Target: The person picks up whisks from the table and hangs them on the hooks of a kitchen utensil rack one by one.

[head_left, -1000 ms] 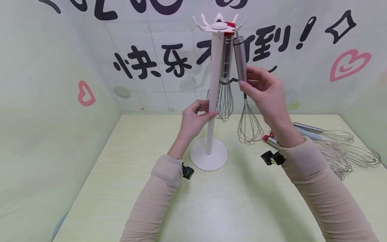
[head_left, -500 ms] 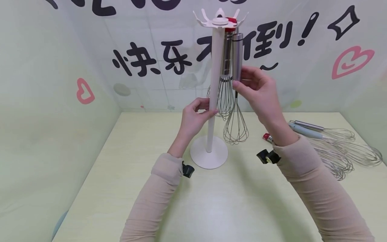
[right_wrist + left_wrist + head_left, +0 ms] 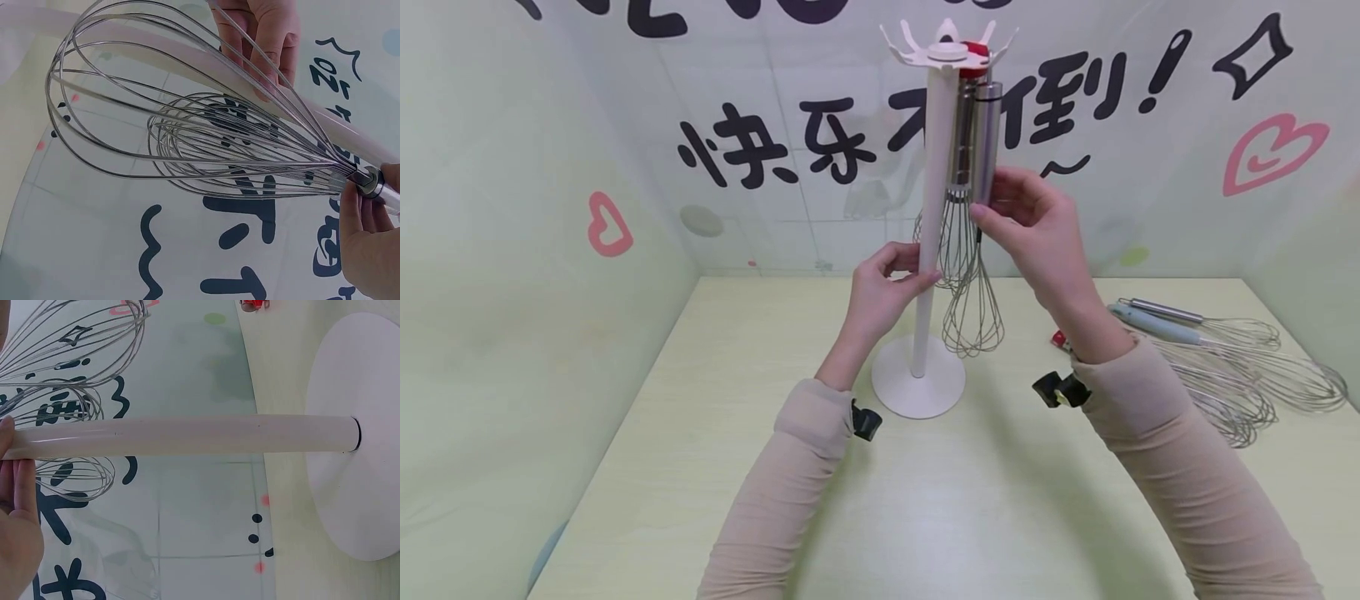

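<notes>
A white stand (image 3: 934,167) with a round base and a crown of hooks stands upright on the table. Thumb and fingers of my left hand (image 3: 883,287) grip its pole around mid-height. My right hand (image 3: 1041,237) pinches the lower handle of a steel whisk (image 3: 987,125), which hangs wires down with its top end at a right-side hook. Right behind it hangs a red-topped whisk (image 3: 962,142), partly covered by the held one. In the left wrist view, wire loops of another whisk (image 3: 81,487) show on the pole's other side; its handle is hidden.
On the table (image 3: 730,500) at right lie several whisks: one with a steel handle (image 3: 1165,311), one with a light blue handle (image 3: 1157,324), and a red-tipped one (image 3: 1060,340) partly behind my right wrist. A printed backdrop (image 3: 790,242) rises behind the table.
My right hand has moved left with the whisk, bringing it closer to the pole and the red-topped whisk, and its handle is more upright. My left hand keeps its grip on the pole.
</notes>
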A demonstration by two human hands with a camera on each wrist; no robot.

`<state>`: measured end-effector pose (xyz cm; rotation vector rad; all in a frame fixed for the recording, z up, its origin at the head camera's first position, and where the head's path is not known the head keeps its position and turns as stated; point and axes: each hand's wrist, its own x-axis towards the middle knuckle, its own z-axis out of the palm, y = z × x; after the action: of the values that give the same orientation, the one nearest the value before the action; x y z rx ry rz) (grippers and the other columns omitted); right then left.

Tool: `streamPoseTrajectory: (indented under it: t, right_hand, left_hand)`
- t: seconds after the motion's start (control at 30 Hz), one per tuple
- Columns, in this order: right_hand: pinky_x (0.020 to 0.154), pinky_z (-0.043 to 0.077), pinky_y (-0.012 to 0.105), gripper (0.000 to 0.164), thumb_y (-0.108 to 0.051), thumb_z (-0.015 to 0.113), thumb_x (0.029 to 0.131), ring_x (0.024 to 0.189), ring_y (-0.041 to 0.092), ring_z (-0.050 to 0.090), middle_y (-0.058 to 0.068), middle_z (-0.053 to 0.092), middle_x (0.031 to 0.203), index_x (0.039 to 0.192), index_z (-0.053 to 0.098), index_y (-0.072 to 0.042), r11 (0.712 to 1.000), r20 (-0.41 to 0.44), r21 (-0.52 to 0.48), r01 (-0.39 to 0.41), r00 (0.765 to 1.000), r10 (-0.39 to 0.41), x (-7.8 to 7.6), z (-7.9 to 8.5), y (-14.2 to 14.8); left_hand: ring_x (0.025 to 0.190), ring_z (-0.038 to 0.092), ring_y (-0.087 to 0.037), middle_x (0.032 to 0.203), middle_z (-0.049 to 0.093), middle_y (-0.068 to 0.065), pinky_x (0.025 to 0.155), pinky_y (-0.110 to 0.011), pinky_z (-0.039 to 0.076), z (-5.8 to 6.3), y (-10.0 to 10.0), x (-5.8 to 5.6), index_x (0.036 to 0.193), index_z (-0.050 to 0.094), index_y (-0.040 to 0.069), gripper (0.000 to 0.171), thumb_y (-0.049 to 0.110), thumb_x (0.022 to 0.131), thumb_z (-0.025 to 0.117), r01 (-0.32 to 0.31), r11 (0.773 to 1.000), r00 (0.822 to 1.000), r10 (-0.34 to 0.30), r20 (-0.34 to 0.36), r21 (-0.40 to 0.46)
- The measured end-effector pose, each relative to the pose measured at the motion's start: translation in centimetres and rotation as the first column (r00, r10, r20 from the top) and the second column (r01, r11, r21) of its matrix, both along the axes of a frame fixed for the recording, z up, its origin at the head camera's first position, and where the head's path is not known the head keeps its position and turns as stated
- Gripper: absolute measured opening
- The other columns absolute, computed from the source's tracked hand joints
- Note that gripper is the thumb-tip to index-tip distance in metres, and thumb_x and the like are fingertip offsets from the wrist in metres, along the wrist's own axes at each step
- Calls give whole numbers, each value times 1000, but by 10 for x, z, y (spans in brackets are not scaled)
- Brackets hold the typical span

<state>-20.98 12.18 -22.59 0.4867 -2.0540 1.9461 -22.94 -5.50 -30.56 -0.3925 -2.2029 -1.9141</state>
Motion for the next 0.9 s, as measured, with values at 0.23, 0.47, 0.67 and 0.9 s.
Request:
streamPoseTrajectory:
  t: [0.23, 0.47, 0.67, 0.9]
  right_hand:
    - [84, 54, 12, 39, -4, 66, 88, 96, 8, 61, -11, 64, 101, 125, 57, 0, 999, 21, 33, 3, 1000, -3, 0, 0, 0]
    - [83, 54, 11, 37, -5, 66, 88, 95, 7, 61, -13, 64, 98, 124, 57, 1, 998, 22, 58, 8, 1000, -10, -1, -2, 2]
    - [82, 55, 10, 34, -4, 65, 88, 93, 7, 61, -12, 65, 97, 121, 59, 1, 999, 19, 49, -8, 1000, 8, -2, -4, 4]
    - [83, 54, 10, 31, -5, 64, 89, 95, 6, 61, -13, 65, 100, 120, 60, -2, 998, 21, 60, -10, 1000, 9, -3, -4, 9]
  left_hand:
    - [100, 64, -25, 106, 67, -20, 88, -20, 58, 0, 0, 1, 112, 63, -2, 33, 5, 82, 74, 0, 1000, 1000, 0, -3, -2]
    - [100, 63, -25, 107, 67, -21, 88, -20, 58, 0, 0, 1, 112, 63, -2, 33, 6, 82, 74, -2, 1000, 1000, 2, 0, -8]
    - [100, 64, -25, 106, 67, -21, 88, -20, 58, 0, 0, 1, 111, 63, -2, 33, 6, 81, 74, 1, 1000, 1000, -1, -7, -7]
    - [100, 64, -24, 107, 67, -20, 88, -21, 58, 0, 0, 1, 112, 63, -1, 34, 7, 82, 74, -1, 1000, 1000, 1, -5, -13]
